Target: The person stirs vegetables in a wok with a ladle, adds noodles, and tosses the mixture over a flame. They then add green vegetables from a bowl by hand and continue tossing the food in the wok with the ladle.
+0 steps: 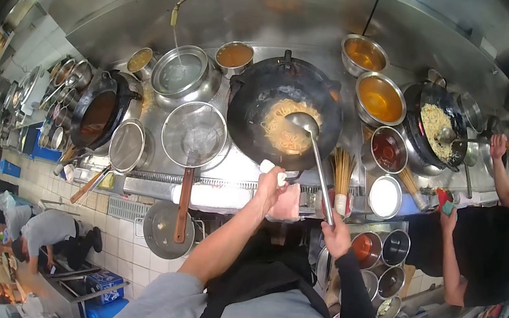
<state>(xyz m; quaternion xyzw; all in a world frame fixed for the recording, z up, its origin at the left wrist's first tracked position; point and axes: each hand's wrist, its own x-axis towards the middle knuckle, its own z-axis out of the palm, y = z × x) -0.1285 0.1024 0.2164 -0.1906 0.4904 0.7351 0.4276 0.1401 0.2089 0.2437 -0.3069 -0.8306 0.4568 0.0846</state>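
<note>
A large black wok (248,112) sits in front of me with a heap of noodles (287,139) in it. My right hand (336,236) is wrapped round the long handle of a steel ladle (302,123), whose bowl rests on the noodles. At the wok's near edge my left hand (272,184) is closed on a folded white cloth (271,169), pressed against the rim or its handle; the exact contact is hidden. Just right of the wok stands a bamboo brush (342,172). A pink cloth (285,204) hangs by my left hand.
Left are a wire strainer (194,133) with a wooden handle and a water pot (179,75) under a running tap (175,15). Bowls of oil (380,99) and red sauce (389,149) stand right. A co-worker's hand (498,146) is near another wok (414,127) with food.
</note>
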